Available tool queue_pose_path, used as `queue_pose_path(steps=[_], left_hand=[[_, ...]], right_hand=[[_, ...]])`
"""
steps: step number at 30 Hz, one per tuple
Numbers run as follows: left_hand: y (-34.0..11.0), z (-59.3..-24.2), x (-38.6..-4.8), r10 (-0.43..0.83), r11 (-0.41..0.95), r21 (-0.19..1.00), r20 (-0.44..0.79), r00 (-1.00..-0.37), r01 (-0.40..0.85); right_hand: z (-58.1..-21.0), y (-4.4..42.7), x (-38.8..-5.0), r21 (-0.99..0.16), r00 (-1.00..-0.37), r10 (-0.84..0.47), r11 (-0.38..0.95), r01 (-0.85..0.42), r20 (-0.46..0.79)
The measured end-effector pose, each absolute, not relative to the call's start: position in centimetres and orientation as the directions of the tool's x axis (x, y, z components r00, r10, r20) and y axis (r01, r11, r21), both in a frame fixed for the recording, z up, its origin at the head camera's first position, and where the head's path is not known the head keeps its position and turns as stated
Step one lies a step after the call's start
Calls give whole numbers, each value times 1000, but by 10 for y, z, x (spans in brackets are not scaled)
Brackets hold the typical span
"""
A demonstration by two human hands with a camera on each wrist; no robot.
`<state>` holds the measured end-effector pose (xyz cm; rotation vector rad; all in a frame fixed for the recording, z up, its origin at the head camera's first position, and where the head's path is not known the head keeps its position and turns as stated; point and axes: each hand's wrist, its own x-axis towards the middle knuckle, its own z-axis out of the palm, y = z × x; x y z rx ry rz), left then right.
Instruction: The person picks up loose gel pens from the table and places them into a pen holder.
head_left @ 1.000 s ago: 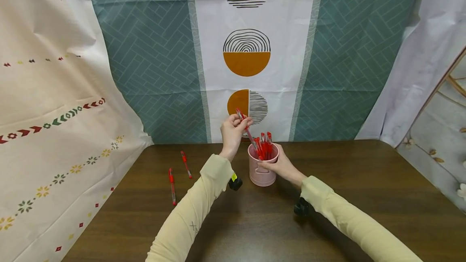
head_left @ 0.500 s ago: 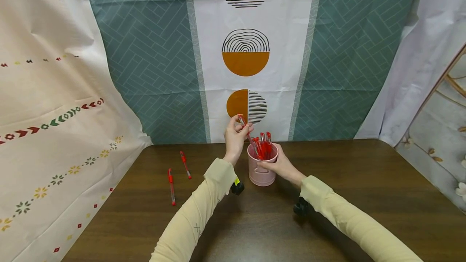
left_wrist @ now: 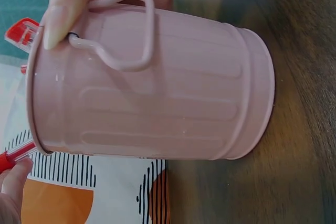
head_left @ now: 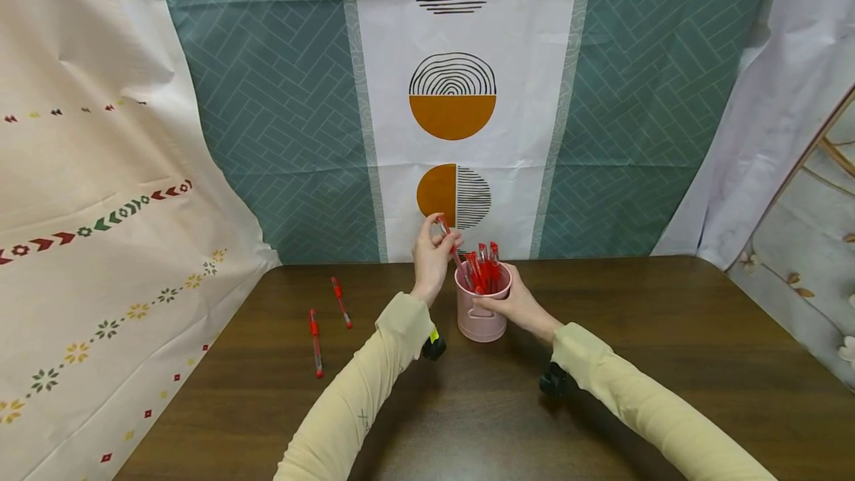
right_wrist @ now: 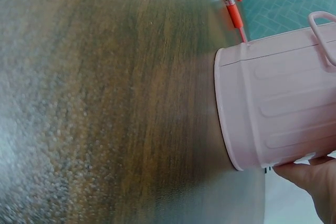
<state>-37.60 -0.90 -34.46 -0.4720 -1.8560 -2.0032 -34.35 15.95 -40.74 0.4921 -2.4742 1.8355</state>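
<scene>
A pink metal cup (head_left: 481, 326) with small side handles stands upright on the table, holding several red pens (head_left: 486, 273), caps up. My right hand (head_left: 522, 307) grips the cup from the right; its thumb (left_wrist: 60, 22) lies over the rim in the left wrist view. At the cup's left side, my left hand (head_left: 430, 258) pinches another red pen (head_left: 444, 225), tilted with its lower end inside the cup's mouth. Only part of that pen and a few fingertips (left_wrist: 16, 179) show in the left wrist view.
Two more red pens lie on the brown wooden table (head_left: 601, 407) to the left, one nearer (head_left: 315, 344) and one farther pen (head_left: 341, 303). A patterned cloth (head_left: 294, 95) hangs behind the table's back edge. A cream cloth (head_left: 120, 243) hangs at left.
My left hand has moved slightly right and the pen it holds has gone lower into the cup. My right hand keeps its grip on the cup, which stays in place.
</scene>
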Motion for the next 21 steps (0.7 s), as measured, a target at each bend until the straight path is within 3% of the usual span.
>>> queue_pose_path(steps=[11, 21], left_hand=[[-7, -350, -373, 4, 155, 865, 482, -876, 477], [-5, -355, -372, -8, 226, 858, 475, -880, 461]], right_hand=[[-408, 160, -343, -933, -952, -238, 255, -253, 193], [-408, 160, -344, -934, -950, -243, 247, -257, 197]])
